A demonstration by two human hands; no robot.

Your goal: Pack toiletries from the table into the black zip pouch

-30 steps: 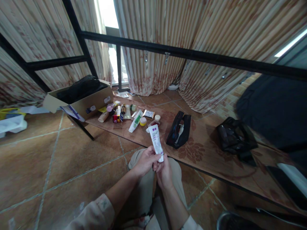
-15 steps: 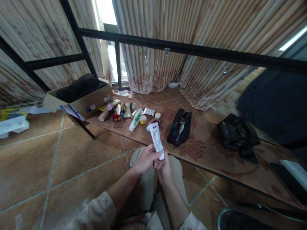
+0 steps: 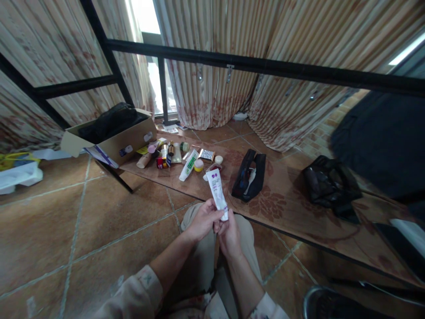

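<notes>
Your left hand and right hand have their fingers clamped on the near end of a purple-lettered white squeeze tube jutting ahead of them, a black pouch beyond to their right.

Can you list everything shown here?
Squeeze tube: 1, white and purple, held
Second tube: 1, white and green, on table
Jar: 1, yellow, beside second tube
Small containers: several, mixed colours, table's left half
Open pouch: 1, black, table centre
Bag: 1, black, table's right half
Cardboard box: 1, tan, table's left end
Low table: 1, brown, ahead
Tray: 1, white, far left
Curtains: several, cream and reddish, behind
Rails: several, black, before curtains
Tiled floor: 1, brown, below
Trousers: 1 pair, beige, below
Left hand: 1, bare, on squeeze tube
Right hand: 1, bare, on squeeze tube
</notes>
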